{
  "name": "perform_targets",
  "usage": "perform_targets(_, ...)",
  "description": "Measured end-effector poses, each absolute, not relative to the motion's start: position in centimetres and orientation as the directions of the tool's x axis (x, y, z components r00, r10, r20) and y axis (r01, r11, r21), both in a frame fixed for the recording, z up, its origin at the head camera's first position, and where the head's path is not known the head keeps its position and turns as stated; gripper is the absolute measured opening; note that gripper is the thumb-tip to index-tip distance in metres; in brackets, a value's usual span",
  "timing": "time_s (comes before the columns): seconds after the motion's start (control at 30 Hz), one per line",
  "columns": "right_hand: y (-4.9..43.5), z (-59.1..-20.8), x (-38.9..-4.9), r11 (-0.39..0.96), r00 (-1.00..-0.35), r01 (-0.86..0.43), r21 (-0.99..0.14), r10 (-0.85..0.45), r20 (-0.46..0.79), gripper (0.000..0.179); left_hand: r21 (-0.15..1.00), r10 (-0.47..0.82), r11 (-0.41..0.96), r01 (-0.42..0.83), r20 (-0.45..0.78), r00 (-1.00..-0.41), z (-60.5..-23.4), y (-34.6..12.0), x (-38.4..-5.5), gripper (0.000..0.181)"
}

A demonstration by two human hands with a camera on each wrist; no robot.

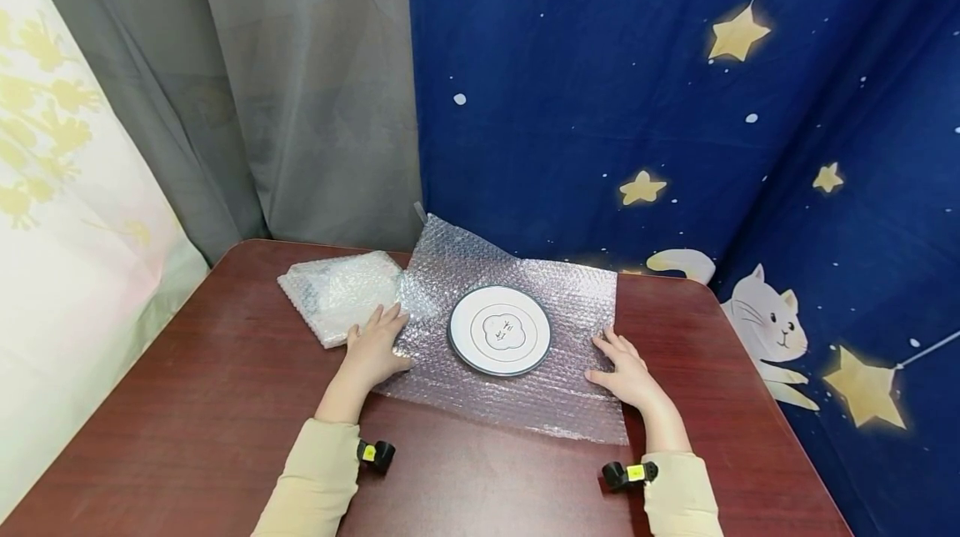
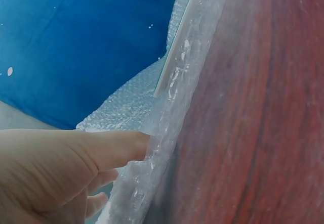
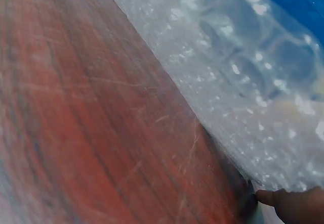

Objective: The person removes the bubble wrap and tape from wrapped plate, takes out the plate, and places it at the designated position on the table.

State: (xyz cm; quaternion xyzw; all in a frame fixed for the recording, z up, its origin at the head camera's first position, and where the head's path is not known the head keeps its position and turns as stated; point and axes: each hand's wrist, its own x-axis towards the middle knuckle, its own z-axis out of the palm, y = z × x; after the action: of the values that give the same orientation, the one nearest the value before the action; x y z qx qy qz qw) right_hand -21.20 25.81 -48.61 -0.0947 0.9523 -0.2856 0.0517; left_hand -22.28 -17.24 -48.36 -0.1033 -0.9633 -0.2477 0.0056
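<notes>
A round white plate with a dark rim and a small central drawing lies on a spread sheet of bubble wrap. My left hand rests at the sheet's left edge, its fingers spread, and its thumb touches the wrap in the left wrist view. At the right edge, my right hand has its thumb and fingers apart over the wrap. In the right wrist view the bubble wrap fills the upper right, with part of the right hand low in the corner.
A bubble-wrapped bundle lies beyond my left hand, beside the sheet's left side. Everything stands on a reddish-brown wooden table. Behind its far edge hang a grey curtain and a blue curtain with stars.
</notes>
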Motion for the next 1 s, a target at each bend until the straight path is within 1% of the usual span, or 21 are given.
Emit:
perform_targets(0.2, 25.1, -48.2, -21.0, 0.833, -0.973, -0.174, -0.525, -0.228, -0.038, 0.06, 0.45, 0.254, 0.856, 0.254, 0.062, -0.965, -48.6, -17.2, -22.3, 0.074)
perform_targets(0.4, 24.3, -47.6, -20.9, 0.853, -0.968, -0.207, -0.48, -0.248, -0.024, 0.054, 0.424, 0.363, 0.832, 0.357, 0.07, -0.929, -48.7, -16.7, -22.1, 0.058)
perform_targets(0.53, 23.9, -47.3, -20.8, 0.86, -0.964, -0.228, -0.457, -0.264, -0.016, 0.052, 0.426, 0.427, 0.801, 0.42, 0.085, -0.9, -48.7, -16.3, -22.0, 0.046)
perform_targets(0.6, 23.7, -47.3, -20.8, 0.862, -0.962, -0.239, -0.448, -0.273, -0.012, 0.05, 0.438, 0.45, 0.786, 0.436, 0.077, -0.89, -48.7, -16.2, -22.0, 0.043)
perform_targets(0.73, 23.2, -47.1, -20.7, 0.844, -0.964, -0.224, -0.488, -0.264, -0.015, 0.048, 0.453, 0.483, 0.768, 0.454, 0.057, -0.874, -48.6, -16.1, -21.9, 0.042)
perform_targets(0.8, 22.9, -46.9, -20.6, 0.83, -0.968, -0.211, -0.516, -0.252, -0.01, 0.047, 0.477, 0.485, 0.76, 0.442, 0.036, -0.874, -48.5, -16.1, -21.8, 0.044)
perform_targets(0.87, 22.5, -46.7, -20.6, 0.816, -0.974, -0.185, -0.548, -0.228, -0.011, 0.046, 0.497, 0.484, 0.754, 0.431, 0.025, -0.875, -48.4, -16.1, -21.7, 0.048)
perform_targets(1.0, 21.6, -46.3, -20.6, 0.806, -0.982, -0.148, -0.573, -0.187, -0.009, 0.044, 0.529, 0.476, 0.744, 0.408, 0.009, -0.879, -48.3, -16.1, -21.7, 0.06)
